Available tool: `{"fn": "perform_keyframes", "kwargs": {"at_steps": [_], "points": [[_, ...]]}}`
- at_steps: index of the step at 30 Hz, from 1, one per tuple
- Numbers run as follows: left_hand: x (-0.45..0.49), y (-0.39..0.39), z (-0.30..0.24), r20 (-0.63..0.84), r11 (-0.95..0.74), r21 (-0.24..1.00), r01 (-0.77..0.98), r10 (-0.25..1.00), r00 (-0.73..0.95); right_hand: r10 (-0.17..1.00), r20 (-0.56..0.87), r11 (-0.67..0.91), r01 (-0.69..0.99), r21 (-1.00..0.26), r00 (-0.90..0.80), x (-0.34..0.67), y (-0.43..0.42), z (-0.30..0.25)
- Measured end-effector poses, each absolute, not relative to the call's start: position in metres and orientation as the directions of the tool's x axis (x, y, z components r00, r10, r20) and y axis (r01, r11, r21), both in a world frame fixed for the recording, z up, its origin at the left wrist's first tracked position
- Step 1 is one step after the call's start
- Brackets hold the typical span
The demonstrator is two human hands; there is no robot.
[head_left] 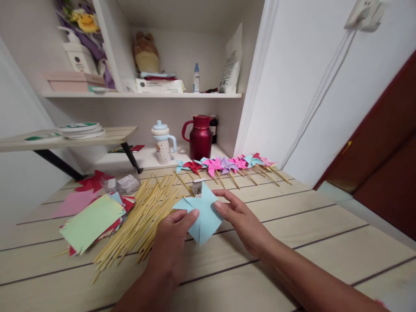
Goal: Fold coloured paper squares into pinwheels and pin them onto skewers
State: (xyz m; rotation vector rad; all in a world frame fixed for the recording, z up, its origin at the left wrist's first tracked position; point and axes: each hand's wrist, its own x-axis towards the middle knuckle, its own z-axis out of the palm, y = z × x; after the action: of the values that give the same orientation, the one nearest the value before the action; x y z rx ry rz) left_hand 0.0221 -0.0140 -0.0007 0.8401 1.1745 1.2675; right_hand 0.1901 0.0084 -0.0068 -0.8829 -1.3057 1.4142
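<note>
A light blue folded paper square (204, 213) lies on the wooden table (292, 242). My left hand (172, 242) presses a fingertip on its left flap, fingers curled. My right hand (242, 219) rests on its right edge, thumb on the paper, fingers stretched out. A pile of bamboo sticks (143, 221) lies just left of the paper. A small white box (197, 187) stands behind it. Farther back, a row of finished paper pinwheels (227, 165) on sticks lies across the table.
A stack of coloured paper sheets (92, 219) sits at the left. A red jug (200, 136) and a white cup with a blue lid (163, 143) stand on the low shelf behind. A white wall and a dark red door (383, 164) are at the right.
</note>
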Motion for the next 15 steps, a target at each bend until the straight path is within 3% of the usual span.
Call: {"fn": "perform_keyframes", "kwargs": {"at_steps": [6,10,15], "points": [[0.007,-0.005,0.006,-0.112,0.054,0.865,-0.499,0.990,-0.088,0.864,0.353,0.363,-0.041,-0.931,-0.358,0.190,-0.003,-0.010],[0.005,-0.005,0.004,-0.142,0.081,0.834,-0.545,0.987,-0.071,0.710,0.556,0.671,0.173,-0.721,-0.432,0.187,-0.002,-0.020],[0.010,-0.008,-0.001,-0.160,0.118,0.828,-0.548,0.987,-0.029,0.648,0.639,0.761,0.316,-0.566,-0.415,0.187,0.002,-0.020]]}}
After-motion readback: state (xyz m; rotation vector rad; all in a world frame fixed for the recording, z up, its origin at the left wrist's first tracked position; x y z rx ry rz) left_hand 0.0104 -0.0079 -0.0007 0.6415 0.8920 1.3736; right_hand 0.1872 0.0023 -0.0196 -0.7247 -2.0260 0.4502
